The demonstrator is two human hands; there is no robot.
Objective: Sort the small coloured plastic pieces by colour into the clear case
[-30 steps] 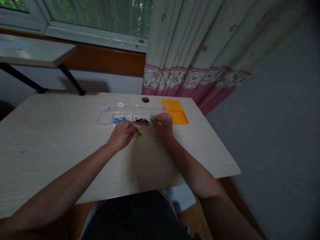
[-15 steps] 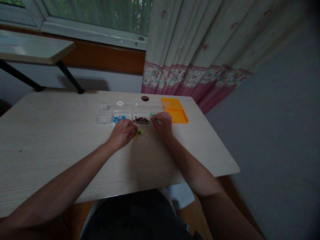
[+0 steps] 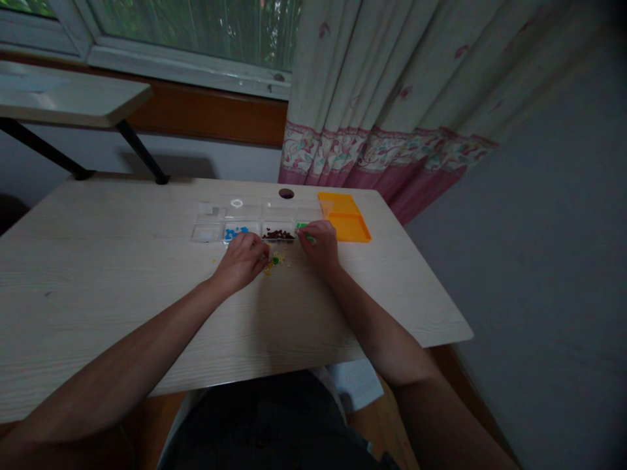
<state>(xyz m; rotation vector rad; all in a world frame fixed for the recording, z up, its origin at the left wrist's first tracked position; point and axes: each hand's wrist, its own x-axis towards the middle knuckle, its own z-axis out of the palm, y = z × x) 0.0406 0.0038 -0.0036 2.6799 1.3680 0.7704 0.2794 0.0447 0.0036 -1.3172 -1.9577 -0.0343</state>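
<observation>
A clear compartment box [image 3: 210,222] lies on the light wooden table [image 3: 122,287]; its near row shows blue beads [image 3: 236,231], brown beads [image 3: 278,233] and green beads [image 3: 300,226]. A small loose pile of yellow and green beads [image 3: 275,260] lies just in front of it. My left hand [image 3: 241,260] is curled, fingertips pinched at the left side of that pile. My right hand [image 3: 321,245] is closed at the green compartment, pinching something small and green.
An orange lid [image 3: 345,217] lies right of the box. A round cable hole [image 3: 286,193] sits at the table's far edge. Behind are a curtain [image 3: 392,98], a window and a second table [image 3: 68,98] at the left. The table's right edge is close.
Hardly anything differs; both hands stay where they were, with only a slight shift of the left fingertips at the bead pile.
</observation>
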